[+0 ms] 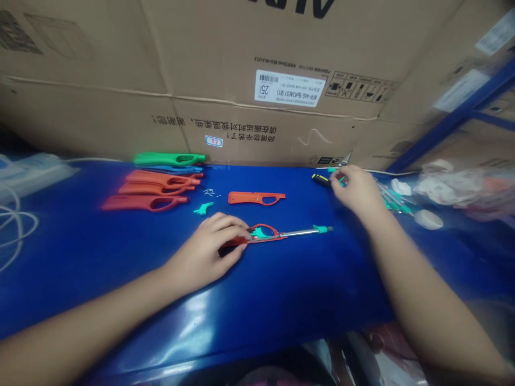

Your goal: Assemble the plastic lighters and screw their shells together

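My left hand (pixel 211 244) is closed on the handle of an orange lighter body (pixel 261 234) lying on the blue table (pixel 281 289); a teal trigger sits in it and a metal tube with a teal tip (pixel 322 229) sticks out to the right. My right hand (pixel 354 187) reaches to the far right of the table, fingers curled at a black-and-yellow tool (pixel 321 179) and small teal parts. A loose orange shell half (pixel 256 198) lies between the hands, and a teal trigger piece (pixel 203 208) lies just above my left hand.
A stack of orange, blue and green shells (pixel 161 182) lies at the back left. Large cardboard boxes (pixel 257 80) wall off the back. Metal tubes with teal tips (pixel 396 201) and plastic bags (pixel 462 187) sit at the right; white cable (pixel 16 225) at the left.
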`<state>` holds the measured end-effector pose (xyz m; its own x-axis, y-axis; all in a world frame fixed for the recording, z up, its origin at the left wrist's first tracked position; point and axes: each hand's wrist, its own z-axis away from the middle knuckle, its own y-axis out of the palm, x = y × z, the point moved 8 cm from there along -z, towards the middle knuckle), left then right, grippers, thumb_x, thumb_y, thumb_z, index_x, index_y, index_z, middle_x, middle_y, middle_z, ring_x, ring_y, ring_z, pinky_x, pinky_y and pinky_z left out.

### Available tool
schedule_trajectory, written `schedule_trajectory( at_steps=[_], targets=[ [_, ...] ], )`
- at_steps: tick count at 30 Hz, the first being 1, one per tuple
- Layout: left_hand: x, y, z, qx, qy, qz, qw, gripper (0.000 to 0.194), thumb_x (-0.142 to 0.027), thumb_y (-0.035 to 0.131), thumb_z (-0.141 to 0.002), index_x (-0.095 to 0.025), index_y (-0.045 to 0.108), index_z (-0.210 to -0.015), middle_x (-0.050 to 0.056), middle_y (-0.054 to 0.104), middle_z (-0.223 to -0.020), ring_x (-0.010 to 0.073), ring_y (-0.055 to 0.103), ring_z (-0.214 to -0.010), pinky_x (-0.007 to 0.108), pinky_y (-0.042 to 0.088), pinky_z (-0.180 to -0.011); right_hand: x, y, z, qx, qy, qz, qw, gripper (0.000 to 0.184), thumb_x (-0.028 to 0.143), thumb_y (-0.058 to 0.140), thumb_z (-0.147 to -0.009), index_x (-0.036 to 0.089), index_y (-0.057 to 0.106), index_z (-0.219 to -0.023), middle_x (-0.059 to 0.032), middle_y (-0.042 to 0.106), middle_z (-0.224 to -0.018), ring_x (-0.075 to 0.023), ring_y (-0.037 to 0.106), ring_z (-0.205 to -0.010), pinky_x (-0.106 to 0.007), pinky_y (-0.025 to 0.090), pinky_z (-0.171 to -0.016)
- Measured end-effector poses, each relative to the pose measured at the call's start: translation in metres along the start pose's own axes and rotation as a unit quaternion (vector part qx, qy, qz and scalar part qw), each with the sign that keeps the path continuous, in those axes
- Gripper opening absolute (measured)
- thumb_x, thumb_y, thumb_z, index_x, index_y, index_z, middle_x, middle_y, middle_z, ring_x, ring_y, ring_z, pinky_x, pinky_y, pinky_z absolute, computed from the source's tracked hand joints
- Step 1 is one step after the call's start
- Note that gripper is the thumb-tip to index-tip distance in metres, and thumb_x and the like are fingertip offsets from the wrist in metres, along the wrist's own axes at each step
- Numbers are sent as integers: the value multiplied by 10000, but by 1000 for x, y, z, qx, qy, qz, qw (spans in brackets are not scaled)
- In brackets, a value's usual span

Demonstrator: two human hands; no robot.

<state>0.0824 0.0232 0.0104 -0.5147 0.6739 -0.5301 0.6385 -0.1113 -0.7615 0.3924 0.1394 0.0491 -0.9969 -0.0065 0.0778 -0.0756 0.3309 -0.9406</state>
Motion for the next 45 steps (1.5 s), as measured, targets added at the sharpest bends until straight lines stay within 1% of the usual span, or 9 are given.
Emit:
schedule_trajectory(
  at_steps=[4, 7, 15, 25, 29, 33, 36, 40, 45],
  targets=[
    [-5, 2, 2, 3, 24, -7, 1000, 211, -169, 556, -954, -261, 716, -1056, 51, 652, -1164, 217, 575, -1074, 395, 460, -952, -63, 3, -5, 19, 160, 70, 984, 294, 178, 568, -820, 119, 731, -1058, -240, 656, -1095, -406, 600, -1041, -528, 473, -843],
    [-7, 4, 3, 11, 35, -12, 999, 249, -147, 546, -954, -271, 723, -1076, 59, 638, -1198, 225, 565, -1103, 412, 451, -968, -87, 12, -5, 39, 215, 93, 971, 345, 195, 591, -845, 153, 722, -1161, -234, 607, -1203, -409, 547, -1152, -534, 457, -910],
    [-6, 4, 2, 7, 32, -14, 999, 277, -131, 531, -953, -262, 709, -1119, 61, 641, -1191, 224, 568, -1098, 417, 453, -967, -80, 31, -4, 45, 239, 92, 966, 327, 328, 648, -869, 173, 683, -1155, -217, 523, -1281, -381, 470, -1212, -505, 411, -972],
    [-9, -1, 3, 0, 11, -14, 1000, 263, -144, 554, -935, -263, 708, -1112, 49, 668, -1170, 226, 589, -1076, 432, 463, -958, -73, 6, 0, -59, 214, -16, 975, 173, 217, 584, -814, 125, 665, -937, -221, 603, -1145, -381, 534, -1119, -547, 421, -934],
    [-7, -3, 3, -22, -10, 6, 1000, 239, -205, 576, -951, -240, 701, -1151, 55, 711, -1128, 228, 611, -1048, 425, 486, -936, -37, -16, -2, -106, 159, -124, 974, 169, 296, 561, -867, 160, 635, -933, -135, 667, -979, -281, 622, -935, -434, 494, -843],
    [1, -10, 1, -78, -63, 75, 992, 350, -309, 600, -968, -203, 647, -1298, 68, 744, -1139, 221, 649, -1053, 413, 509, -972, 46, -16, 21, -56, 40, -266, 962, 211, 419, 573, -913, 220, 641, -935, -30, 693, -860, -180, 643, -764, -297, 517, -693],
    [8, -14, 3, -115, -149, 165, 968, 368, -382, 601, -966, -194, 679, -1273, 67, 752, -1172, 231, 677, -1100, 427, 500, -1047, 130, -13, 62, 50, -137, -450, 881, 166, 373, 620, -915, 209, 641, -898, -26, 672, -817, -163, 615, -718, -289, 499, -654],
    [8, -12, 9, -143, -232, 291, 917, 295, -432, 631, -938, -189, 786, -1001, 53, 770, -1133, 251, 700, -1113, 387, 550, -1014, 191, -13, 115, 120, -316, -390, 857, 81, 271, 602, -951, 196, 616, -921, -48, 647, -902, -181, 599, -841, -329, 498, -769],
    [3, -24, 8, -158, -221, 288, 918, 263, -398, 670, -914, -184, 762, -1036, 47, 777, -1045, 206, 724, -953, 318, 576, -919, 192, -12, 124, 137, -385, -241, 880, 186, 322, 576, -978, 175, 624, -1080, -103, 635, -1064, -256, 582, -1011, -426, 484, -880]
  ],
)
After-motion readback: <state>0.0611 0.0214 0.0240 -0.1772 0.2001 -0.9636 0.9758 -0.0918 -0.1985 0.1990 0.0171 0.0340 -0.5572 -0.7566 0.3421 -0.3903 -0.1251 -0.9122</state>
